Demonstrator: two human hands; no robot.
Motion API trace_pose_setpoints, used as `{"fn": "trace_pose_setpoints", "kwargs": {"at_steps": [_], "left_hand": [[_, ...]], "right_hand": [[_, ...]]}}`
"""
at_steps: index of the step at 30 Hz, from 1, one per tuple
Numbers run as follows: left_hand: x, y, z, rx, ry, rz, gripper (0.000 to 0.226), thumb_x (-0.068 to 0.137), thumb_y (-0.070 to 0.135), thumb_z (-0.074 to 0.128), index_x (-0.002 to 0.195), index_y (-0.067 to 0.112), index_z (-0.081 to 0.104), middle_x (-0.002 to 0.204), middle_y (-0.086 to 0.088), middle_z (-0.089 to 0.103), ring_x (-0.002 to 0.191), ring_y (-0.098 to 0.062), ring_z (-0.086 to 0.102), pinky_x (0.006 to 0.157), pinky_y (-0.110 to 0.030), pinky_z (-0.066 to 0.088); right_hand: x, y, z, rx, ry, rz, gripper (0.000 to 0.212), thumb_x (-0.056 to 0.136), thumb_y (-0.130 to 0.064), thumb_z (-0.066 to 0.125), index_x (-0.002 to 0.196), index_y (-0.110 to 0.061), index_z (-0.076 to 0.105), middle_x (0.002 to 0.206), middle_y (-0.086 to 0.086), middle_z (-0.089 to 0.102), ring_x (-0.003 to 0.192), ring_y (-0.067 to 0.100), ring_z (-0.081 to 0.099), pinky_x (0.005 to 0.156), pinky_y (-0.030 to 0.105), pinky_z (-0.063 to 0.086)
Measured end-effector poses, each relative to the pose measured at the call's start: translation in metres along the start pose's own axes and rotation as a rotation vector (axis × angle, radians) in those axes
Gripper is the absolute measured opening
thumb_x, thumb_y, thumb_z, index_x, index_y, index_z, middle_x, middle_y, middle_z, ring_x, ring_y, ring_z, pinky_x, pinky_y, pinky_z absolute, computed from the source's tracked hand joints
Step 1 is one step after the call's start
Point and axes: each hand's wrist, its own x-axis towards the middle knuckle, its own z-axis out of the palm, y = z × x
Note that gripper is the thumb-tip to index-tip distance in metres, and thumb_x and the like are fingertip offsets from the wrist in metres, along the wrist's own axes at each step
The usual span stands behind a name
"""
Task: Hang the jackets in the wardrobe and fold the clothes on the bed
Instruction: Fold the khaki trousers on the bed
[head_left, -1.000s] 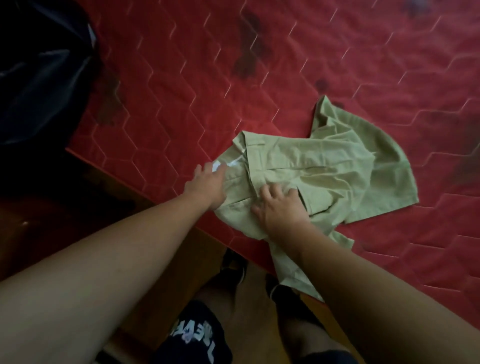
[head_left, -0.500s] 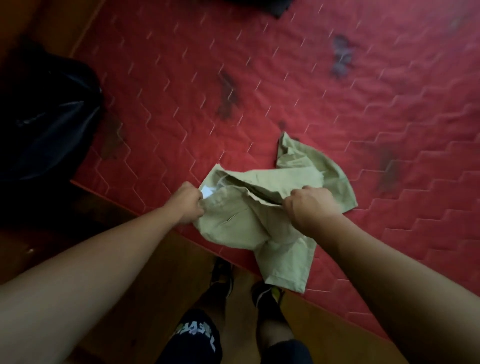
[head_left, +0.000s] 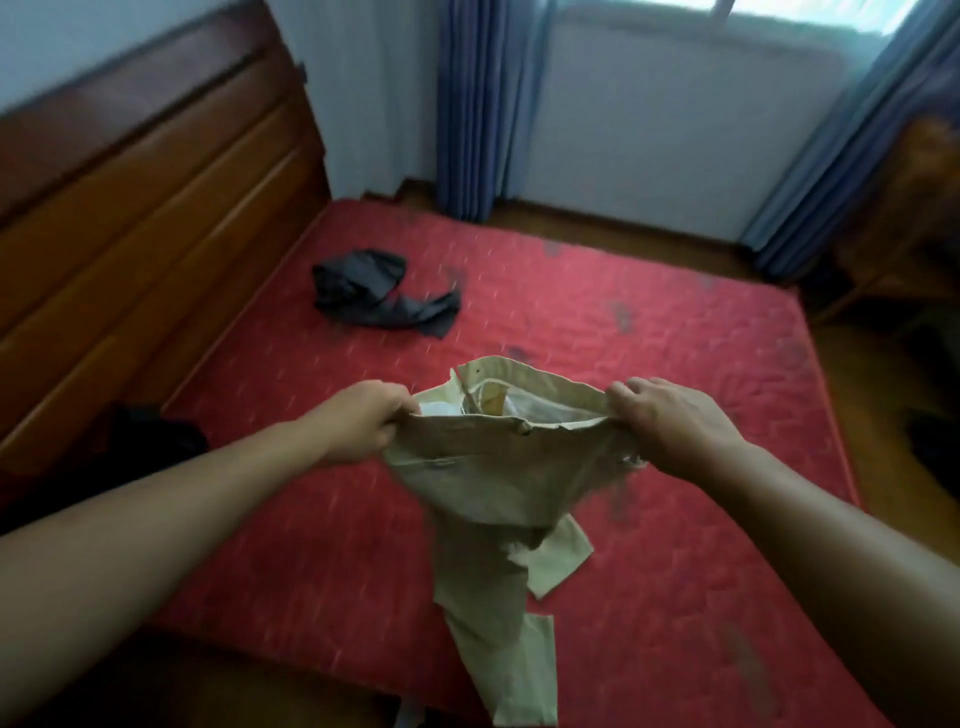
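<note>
Now the beige trousers (head_left: 498, 483) are held up over the red mattress (head_left: 675, 338), the waistband pinched at each end by the left hand (head_left: 363, 421) and the right hand (head_left: 670, 426). The legs should be shaken straight and laid flat first.

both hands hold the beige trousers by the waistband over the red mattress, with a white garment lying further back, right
Not quite. The head view shows the garment further back is black, not white. The left hand and right hand do hold the beige trousers by the waistband over the red mattress.
</note>
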Motion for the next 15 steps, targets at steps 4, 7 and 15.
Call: {"fn": "trace_pose_setpoints", "kwargs": {"at_steps": [4, 7, 15], "left_hand": [[0.005, 0.041, -0.090, 0.126, 0.120, 0.160, 0.027, 0.079, -0.001, 0.064, 0.099, 0.013, 0.074, 0.092, 0.000, 0.066, 0.089, -0.019, 0.061, 0.078, -0.032, 0.048], [0.003, 0.061, -0.140, 0.191, 0.150, 0.258, 0.007, 0.082, 0.010, 0.071, 0.089, 0.010, 0.072, 0.085, 0.001, 0.064, 0.080, -0.016, 0.061, 0.075, -0.038, 0.050], [-0.003, 0.069, -0.170, 0.242, 0.262, 0.269, 0.030, 0.081, 0.049, 0.077, 0.082, 0.021, 0.068, 0.077, 0.007, 0.059, 0.069, -0.008, 0.056, 0.065, -0.032, 0.050]], "right_hand": [[-0.029, 0.026, -0.064, 0.063, 0.102, 0.089, 0.045, 0.090, -0.030, 0.068, 0.124, -0.036, 0.039, 0.102, -0.006, 0.060, 0.094, 0.022, 0.064, 0.067, 0.037, 0.053], [-0.049, 0.037, -0.105, 0.125, 0.040, 0.161, 0.040, 0.090, -0.044, 0.065, 0.127, -0.042, 0.050, 0.100, -0.006, 0.060, 0.089, 0.020, 0.065, 0.070, 0.037, 0.054], [-0.077, 0.044, -0.132, -0.147, 0.095, 0.348, 0.044, 0.093, -0.066, 0.047, 0.095, -0.030, 0.073, 0.087, -0.008, 0.069, 0.079, 0.016, 0.067, 0.057, 0.029, 0.044]]}}
